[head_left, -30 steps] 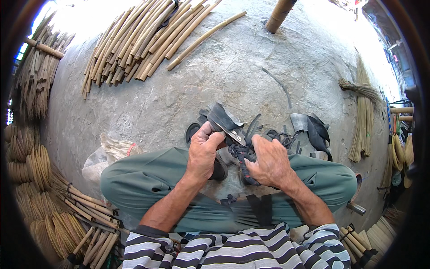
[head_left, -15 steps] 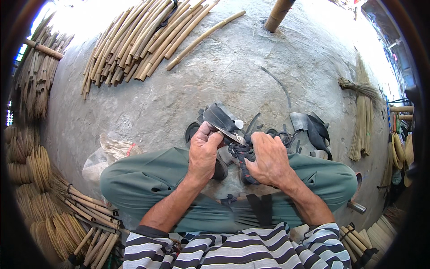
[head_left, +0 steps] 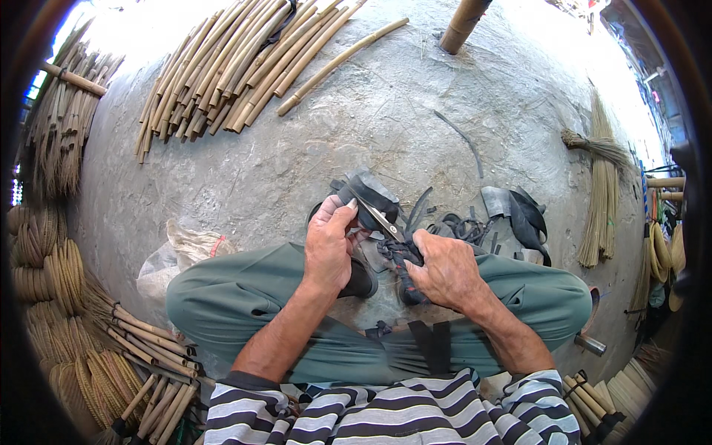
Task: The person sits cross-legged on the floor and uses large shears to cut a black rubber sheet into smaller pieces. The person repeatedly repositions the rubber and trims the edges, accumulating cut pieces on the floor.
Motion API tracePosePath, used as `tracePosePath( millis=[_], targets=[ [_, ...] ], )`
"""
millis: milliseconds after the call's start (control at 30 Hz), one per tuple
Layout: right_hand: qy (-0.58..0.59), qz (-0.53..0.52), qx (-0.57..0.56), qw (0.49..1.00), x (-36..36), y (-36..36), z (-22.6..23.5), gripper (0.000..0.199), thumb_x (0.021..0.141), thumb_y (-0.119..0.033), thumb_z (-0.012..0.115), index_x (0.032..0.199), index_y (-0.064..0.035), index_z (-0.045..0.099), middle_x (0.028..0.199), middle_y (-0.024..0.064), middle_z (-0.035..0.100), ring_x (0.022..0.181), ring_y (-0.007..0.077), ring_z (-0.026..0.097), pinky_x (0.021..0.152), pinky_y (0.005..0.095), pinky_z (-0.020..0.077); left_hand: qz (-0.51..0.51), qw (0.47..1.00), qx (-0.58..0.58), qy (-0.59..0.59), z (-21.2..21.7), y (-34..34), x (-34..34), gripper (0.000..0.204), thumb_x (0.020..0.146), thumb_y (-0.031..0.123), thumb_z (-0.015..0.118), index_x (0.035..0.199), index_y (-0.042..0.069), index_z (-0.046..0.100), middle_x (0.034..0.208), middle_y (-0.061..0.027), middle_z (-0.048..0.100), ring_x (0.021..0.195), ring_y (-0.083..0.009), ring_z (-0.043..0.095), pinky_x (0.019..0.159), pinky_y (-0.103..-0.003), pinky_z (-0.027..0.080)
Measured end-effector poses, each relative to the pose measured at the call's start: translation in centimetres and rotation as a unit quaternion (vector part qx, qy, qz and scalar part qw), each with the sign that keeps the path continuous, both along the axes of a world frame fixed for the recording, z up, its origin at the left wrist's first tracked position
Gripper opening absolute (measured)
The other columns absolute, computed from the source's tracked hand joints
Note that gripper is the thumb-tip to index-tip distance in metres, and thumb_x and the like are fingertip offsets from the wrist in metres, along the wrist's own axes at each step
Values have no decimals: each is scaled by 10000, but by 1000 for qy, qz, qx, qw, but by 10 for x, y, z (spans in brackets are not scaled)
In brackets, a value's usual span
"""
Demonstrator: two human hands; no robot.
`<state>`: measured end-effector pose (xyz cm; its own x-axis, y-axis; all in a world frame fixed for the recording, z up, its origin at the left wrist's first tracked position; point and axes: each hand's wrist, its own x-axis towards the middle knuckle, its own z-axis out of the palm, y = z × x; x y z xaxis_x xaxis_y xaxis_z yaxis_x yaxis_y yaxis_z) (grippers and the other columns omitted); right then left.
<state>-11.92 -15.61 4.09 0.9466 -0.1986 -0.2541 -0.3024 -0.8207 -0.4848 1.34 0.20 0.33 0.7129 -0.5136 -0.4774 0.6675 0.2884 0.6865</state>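
Note:
My left hand (head_left: 330,241) is closed, thumb against fingers, on a wide black rubber strip (head_left: 377,199) that curls away beyond the fingertips. Scissors (head_left: 383,222) with dark, cloth-wrapped handles are gripped in my right hand (head_left: 445,268). Their blades point up and left, lying against the strip close to my left thumb. How far the blades are parted is hard to make out. Thin black cut strips (head_left: 454,225) lie in a loose heap just beyond my right hand. Another broad black rubber piece (head_left: 519,211) rests on the ground to the right.
Bamboo poles (head_left: 222,81) are piled at the far left, and a bamboo post (head_left: 463,26) stands ahead. A pale plastic sack (head_left: 185,252) lies by my left knee. Straw bundles (head_left: 599,200) are on the right; coiled woven bundles (head_left: 63,278) and brooms (head_left: 159,408) crowd the left.
My left hand has shifted slightly left, its fingers regripping the rubber strip. The strip has turned, and the scissor blades now point more steeply away from me. My right hand has barely moved.

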Motion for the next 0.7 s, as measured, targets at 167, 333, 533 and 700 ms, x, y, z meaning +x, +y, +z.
tracePosePath(
  millis=[167, 333, 533, 700],
  targets=[
    [-82, 9, -61, 995, 3, 0, 2, 425, 803, -317, 817, 993, -26, 572, 899, 173, 672, 873, 371, 677, 765, 468, 460, -49, 994, -24, -98, -4, -3, -11, 215, 1019, 89, 581, 1211, 49, 669, 1106, -37, 728, 948, -119, 690, 883, -316, 556],
    [-52, -20, -17, 998, 3, 0, 9, 362, 836, -255, 758, 979, -8, 536, 909, 208, 646, 864, 445, 641, 772, 505, 469, -65, 986, 10, -153, -3, -3, -16, 274, 996, 54, 556, 1246, 35, 668, 1118, -32, 725, 963, -103, 677, 881, -299, 546],
    [36, -32, 48, 998, 3, 2, 11, 344, 858, -269, 748, 934, -2, 544, 827, 230, 656, 814, 464, 682, 730, 537, 532, -49, 997, 7, -66, 2, -2, -9, 201, 1011, 101, 556, 1177, 81, 668, 1068, 0, 731, 938, -90, 680, 849, -308, 543],
    [22, -11, 26, 999, 1, 2, 3, 363, 838, -268, 761, 970, -10, 543, 872, 209, 644, 857, 434, 664, 752, 522, 495, 1, 1000, -2, -17, 1, 0, 1, 108, 1024, 138, 575, 1088, 120, 660, 1034, 22, 729, 911, -92, 683, 835, -331, 541]
  ],
)
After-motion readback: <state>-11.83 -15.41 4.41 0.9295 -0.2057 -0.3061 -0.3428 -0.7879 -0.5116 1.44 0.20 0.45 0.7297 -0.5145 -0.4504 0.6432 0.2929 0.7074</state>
